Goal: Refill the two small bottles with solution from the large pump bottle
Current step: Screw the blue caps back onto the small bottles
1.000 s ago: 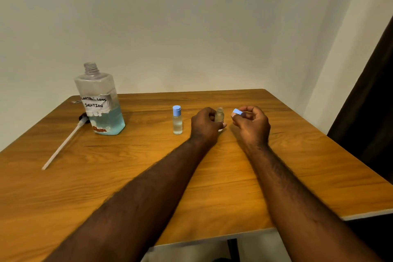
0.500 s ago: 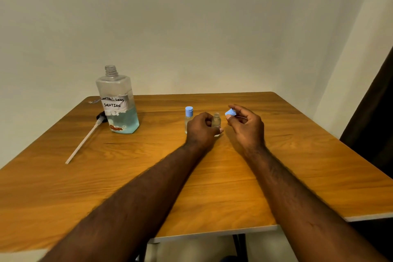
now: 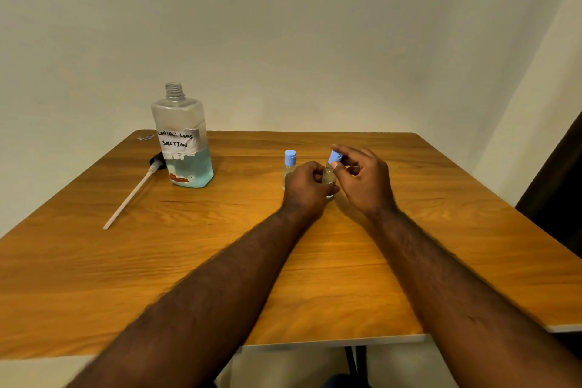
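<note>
Two bare forearms reach from the near edge over the wooden table (image 3: 315,287) and meet a little past its middle. The left hand (image 3: 307,190) rests on the tabletop with its fingers curled round a small clear bottle (image 3: 329,178), which stands upright; only a sliver of it shows between the two hands. Just right of it, the right hand (image 3: 367,181) pinches a blue cap (image 3: 335,157) between thumb and forefinger, the other fingers loosely bent. The cap is tilted and sits right at the bottle's mouth (whether it touches the neck cannot be told).

Just left of the left hand, slightly farther off, a capped bottle (image 3: 288,169) of the same kind stands upright, partly hidden by the knuckles.

Well to the left and farther back stands the big bottle (image 3: 184,148), its threaded neck open, blue liquid filling roughly its lower third, and a handwritten label reading "contact lens solution". Its pump (image 3: 129,198) lies flat on the table just left of it, black head beside the bottle's base, white tube pointing toward the near left.

A pale wall (image 3: 283,41) rises behind the table, and a dark curtain (image 3: 557,173) hangs at the right.
</note>
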